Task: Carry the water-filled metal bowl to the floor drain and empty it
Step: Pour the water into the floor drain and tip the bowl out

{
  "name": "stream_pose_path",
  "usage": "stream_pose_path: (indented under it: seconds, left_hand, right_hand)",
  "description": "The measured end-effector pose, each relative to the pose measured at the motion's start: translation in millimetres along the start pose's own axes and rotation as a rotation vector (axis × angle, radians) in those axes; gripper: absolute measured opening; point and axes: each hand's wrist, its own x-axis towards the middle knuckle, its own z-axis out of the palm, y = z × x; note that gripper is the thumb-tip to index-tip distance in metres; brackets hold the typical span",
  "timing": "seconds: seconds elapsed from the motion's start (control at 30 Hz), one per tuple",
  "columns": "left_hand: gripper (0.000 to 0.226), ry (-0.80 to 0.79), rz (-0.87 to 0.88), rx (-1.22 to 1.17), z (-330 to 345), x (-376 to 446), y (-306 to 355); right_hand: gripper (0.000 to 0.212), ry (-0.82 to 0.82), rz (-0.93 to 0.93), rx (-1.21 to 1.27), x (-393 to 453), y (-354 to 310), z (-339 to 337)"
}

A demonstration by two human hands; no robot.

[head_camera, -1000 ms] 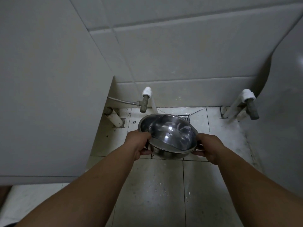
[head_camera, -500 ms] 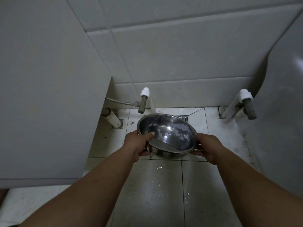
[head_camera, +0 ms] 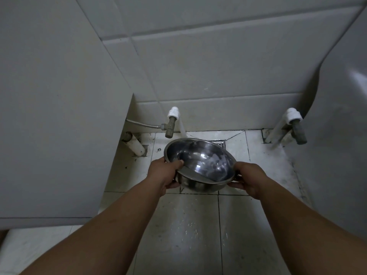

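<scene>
Little shifted: metal bowl (head_camera: 200, 165) stayed tilted over floor drain (head_camera: 219, 144). Left hand (head_camera: 164, 174) and right hand (head_camera: 249, 178) each clasped its rim.

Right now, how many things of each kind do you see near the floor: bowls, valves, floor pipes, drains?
Bowl: 1
Valves: 2
Floor pipe: 1
Drain: 1
Total: 5

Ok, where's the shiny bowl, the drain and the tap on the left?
metal bowl (head_camera: 206, 163), head view, inside bottom.
floor drain (head_camera: 220, 144), head view, visible grate corner.
left tap (head_camera: 170, 127), head view, brass body.
</scene>
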Motion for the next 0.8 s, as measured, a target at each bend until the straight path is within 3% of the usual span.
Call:
stream_pose_path:
  seconds: [0.37, 0.8]
  left_hand:
    - [0.011, 0.004, 0.007, 0.010, 2.5, 2.0, -3.4]
    - [0.010, 0.037, 0.032, 0.094, 3.4, -3.4, 10.0]
  right_hand:
    - [0.024, -0.001, -0.019, -0.008, -8.1, -3.2, -3.3]
    - [0.022, 0.005, 0.003, 0.011, -5.9, -3.3, -1.8]
